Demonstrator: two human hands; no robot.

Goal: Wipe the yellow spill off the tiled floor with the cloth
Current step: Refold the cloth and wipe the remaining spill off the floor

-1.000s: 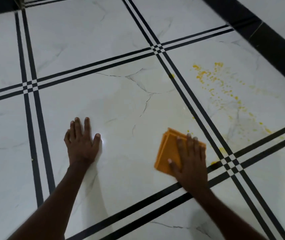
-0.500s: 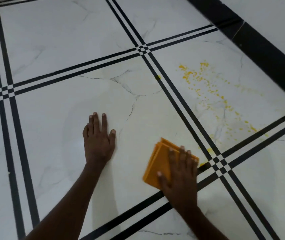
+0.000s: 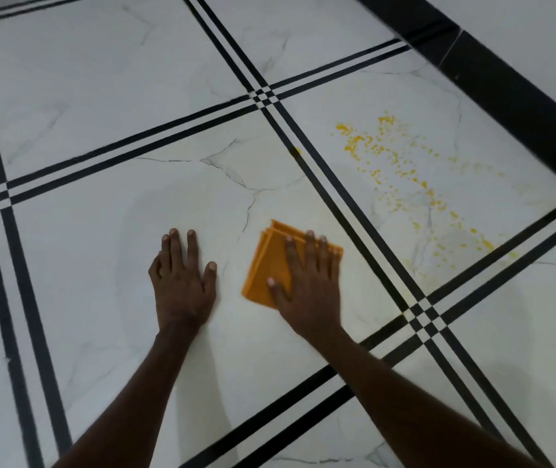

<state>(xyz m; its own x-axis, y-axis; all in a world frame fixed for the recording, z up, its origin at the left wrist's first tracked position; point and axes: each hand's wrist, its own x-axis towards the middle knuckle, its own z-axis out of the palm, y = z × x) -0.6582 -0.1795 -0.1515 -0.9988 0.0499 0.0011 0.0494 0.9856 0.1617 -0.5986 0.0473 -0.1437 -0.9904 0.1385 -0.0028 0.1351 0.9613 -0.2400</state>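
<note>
A folded orange cloth [image 3: 268, 265] lies flat on the white marble tile. My right hand [image 3: 310, 282] presses down on it with straight, spread fingers. My left hand [image 3: 182, 282] rests flat on the bare tile just left of the cloth, a small gap between them. The yellow spill [image 3: 401, 173] is a trail of specks and blobs on the neighbouring tile to the upper right, beyond the black double stripe. It runs diagonally toward the right. A single yellow spot [image 3: 296, 151] sits on that stripe.
Black double stripes [image 3: 354, 211] cross the white floor in a grid. A black skirting band [image 3: 506, 82] runs along the wall at the upper right. Faint yellowish smears [image 3: 418, 268] lie near the stripe crossing at the right.
My right hand has slid the cloth to the left, away from the stripe crossing and closer to my left hand. The yellow bits by that crossing no longer show. The view has shifted.
</note>
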